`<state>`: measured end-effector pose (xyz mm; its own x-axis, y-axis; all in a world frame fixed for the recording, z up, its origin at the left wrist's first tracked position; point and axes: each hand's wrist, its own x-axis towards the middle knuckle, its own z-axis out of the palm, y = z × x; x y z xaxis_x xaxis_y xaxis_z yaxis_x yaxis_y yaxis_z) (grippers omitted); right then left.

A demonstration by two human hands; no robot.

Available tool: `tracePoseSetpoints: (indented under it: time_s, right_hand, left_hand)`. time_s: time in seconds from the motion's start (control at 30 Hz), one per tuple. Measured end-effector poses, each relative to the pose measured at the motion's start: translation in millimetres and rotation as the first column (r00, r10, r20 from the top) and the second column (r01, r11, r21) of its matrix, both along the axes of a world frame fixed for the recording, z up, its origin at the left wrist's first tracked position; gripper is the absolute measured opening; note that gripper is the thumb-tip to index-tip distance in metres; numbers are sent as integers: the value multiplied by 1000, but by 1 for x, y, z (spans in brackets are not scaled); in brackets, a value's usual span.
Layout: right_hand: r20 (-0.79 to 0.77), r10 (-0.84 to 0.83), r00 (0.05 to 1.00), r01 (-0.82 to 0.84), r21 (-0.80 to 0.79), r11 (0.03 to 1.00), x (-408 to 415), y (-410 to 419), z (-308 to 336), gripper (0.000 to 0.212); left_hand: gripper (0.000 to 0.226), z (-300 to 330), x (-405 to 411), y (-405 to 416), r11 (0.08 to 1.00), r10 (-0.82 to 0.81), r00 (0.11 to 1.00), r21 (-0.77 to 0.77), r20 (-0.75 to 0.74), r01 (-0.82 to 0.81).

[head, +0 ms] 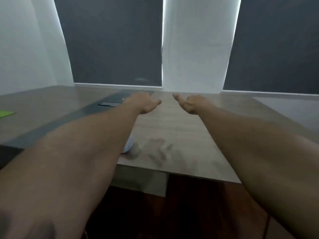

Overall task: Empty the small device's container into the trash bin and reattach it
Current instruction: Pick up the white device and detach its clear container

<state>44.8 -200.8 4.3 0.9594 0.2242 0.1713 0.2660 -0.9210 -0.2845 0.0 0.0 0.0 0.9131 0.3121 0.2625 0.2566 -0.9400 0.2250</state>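
Both my arms stretch forward over a wooden table [181, 128]. My left hand [143, 103] and my right hand [191, 102] hover near the table's far edge, a short gap between them, thumbs pointing inward, holding nothing. A small pale rounded object [128, 145], perhaps the small device, shows only partly from under my left forearm near the table's front edge. Beside it lies a smudge of grey debris [160, 150] on the wood. The picture is blurred. No trash bin is in sight.
A dark strip [72, 119] runs across the table on the left with a small black panel [108, 104] in it. A green sheet [6, 113] lies at the far left. Dark blinds [112, 40] and white wall posts stand behind. Dark floor lies below the front edge.
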Motion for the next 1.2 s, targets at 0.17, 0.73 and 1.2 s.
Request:
tracePoseSetpoints:
  time_s: [0.17,0.73,1.2]
  right_hand:
    - [-95,85,992,-86,-9,996,-23,42,-40,116]
    - [-268,241,933,-81,496,864,-30,73,-107,54]
    - [-551,462,695,246,786,568,-22,22,-95,68]
  left_hand:
    - [116,-44,-46,42,988,148,978,-30,-149,-154]
    - [70,-122,-69,56,398,452,886,-913,107,-93]
    - [50,-107,-14,-44,109,244,962,-989,121,96]
